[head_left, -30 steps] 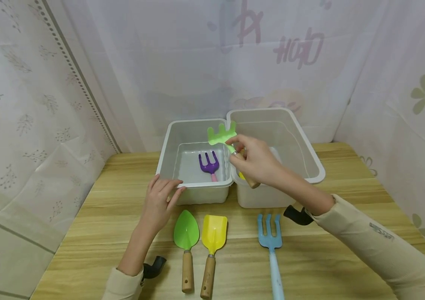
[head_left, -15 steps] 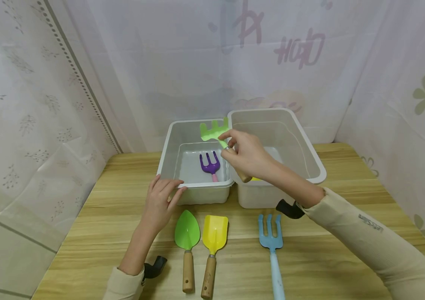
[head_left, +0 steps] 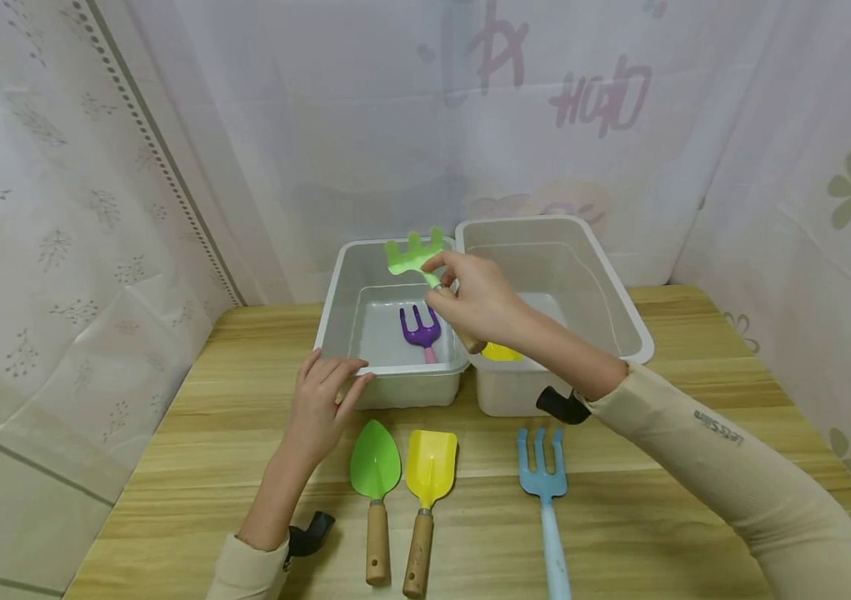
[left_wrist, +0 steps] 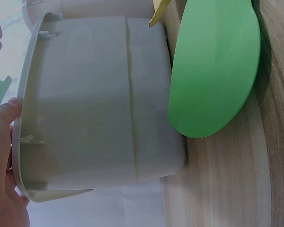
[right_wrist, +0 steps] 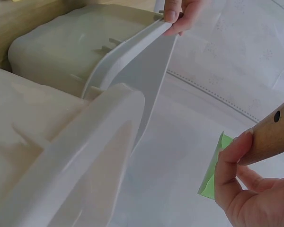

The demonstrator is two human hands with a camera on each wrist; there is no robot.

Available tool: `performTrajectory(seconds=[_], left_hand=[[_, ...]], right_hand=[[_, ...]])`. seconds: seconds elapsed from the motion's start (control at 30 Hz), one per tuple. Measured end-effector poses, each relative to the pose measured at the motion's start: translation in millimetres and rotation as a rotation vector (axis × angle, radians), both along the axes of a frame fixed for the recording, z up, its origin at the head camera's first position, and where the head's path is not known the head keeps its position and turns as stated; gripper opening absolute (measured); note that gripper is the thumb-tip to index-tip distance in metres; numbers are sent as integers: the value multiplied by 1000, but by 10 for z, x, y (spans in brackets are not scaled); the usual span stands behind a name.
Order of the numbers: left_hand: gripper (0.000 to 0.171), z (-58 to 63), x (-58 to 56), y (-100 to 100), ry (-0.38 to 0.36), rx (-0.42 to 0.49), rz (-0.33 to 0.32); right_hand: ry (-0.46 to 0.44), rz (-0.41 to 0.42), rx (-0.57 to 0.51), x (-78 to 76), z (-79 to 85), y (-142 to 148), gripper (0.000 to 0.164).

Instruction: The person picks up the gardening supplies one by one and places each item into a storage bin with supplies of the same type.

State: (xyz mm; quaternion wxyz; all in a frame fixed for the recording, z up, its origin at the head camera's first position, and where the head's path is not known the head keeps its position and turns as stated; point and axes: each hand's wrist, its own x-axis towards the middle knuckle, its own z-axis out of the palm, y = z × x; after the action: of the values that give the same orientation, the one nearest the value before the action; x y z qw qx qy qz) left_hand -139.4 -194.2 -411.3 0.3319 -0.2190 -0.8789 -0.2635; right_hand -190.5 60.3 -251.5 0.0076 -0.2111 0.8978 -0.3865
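Observation:
My right hand [head_left: 476, 296] grips a small light-green hand rake [head_left: 416, 257] by its wooden handle [right_wrist: 270, 135], tines pointing away. It is held up above the left plastic bin [head_left: 412, 392], its handle end over where the two bins meet. Inside that bin lies a purple hand fork [head_left: 422, 335] with a pink handle, partly hidden by the front wall. My left hand [head_left: 318, 402] holds the left bin's front rim, fingers over the edge and thumb [left_wrist: 8, 109] against the outer wall.
The taller right bin [head_left: 628, 333] adjoins the left one, with something yellow [head_left: 502, 352] inside. On the wooden table [head_left: 185, 467] before them lie a green trowel [head_left: 375, 462], a yellow shovel [head_left: 430, 467] and a light-blue fork [head_left: 543, 479]. Curtains [head_left: 305, 125] hang behind.
My right hand has carried the green rake leftward and slightly up, from the shared edge to above the left bin. More of the yellow thing shows. My left hand has stayed put.

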Motion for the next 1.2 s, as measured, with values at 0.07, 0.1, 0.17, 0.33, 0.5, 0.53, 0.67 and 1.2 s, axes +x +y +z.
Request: performTrajectory(seconds=[0.07, 0.1, 0.17, 0.33, 0.5, 0.53, 0.67, 1.2], left_hand=[[19, 0, 0, 0, 1, -1, -1], [19, -1, -2, 1, 1, -2, -1], [19, 0, -2, 1, -1, -1, -2], [19, 1, 1, 1, -5, 3, -3], [19, -7, -2, -3, -4, 2, 0], [19, -8, -2, -3, -3, 1, 0], [19, -8, -1, -3, -1, 2, -1], [19, -5, 2, 4, -6, 2, 2]], right_hand=[[0, 3, 1, -17, 7, -11, 45], [-1, 5, 1, -25, 10, -17, 45], [0, 7, 5, -44, 17, -26, 45], [10, 5, 16, -93, 28, -57, 44], [15, -11, 27, -147, 30, -82, 43], [13, -13, 27, -156, 31, -86, 43], [-9, -15, 13, -182, 35, -102, 43], [-27, -23, 29, -288, 12, -185, 44]])
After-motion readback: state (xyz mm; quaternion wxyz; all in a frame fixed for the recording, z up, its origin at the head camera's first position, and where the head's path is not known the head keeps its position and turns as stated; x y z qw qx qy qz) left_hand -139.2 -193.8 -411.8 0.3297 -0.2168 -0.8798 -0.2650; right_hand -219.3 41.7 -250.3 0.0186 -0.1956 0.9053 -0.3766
